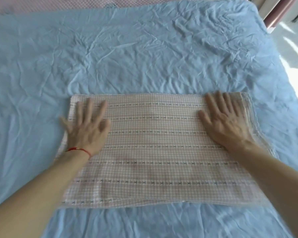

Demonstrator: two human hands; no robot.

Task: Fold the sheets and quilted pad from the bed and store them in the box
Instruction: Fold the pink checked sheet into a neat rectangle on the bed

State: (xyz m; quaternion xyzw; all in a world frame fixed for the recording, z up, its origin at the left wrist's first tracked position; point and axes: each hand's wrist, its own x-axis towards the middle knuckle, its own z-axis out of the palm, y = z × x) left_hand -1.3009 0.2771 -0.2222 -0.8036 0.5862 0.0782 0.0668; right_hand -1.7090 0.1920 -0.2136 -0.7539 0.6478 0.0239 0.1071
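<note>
A pink checked sheet (155,148) with rows of small dark bows lies folded into a flat rectangle on a wrinkled light blue sheet (127,54) that covers the bed. My left hand (87,127) rests flat on the folded sheet's far left corner, fingers spread, a red string at the wrist. My right hand (225,122) lies flat on the far right corner, fingers apart. Neither hand grips the cloth. Stacked layer edges show along the right side. No box is in view.
A pink quilted pad (58,4) shows along the far edge of the bed, beyond the blue sheet. At the upper right are a dark reddish post (279,12) and a bright sunlit floor (296,48) past the bed's edge.
</note>
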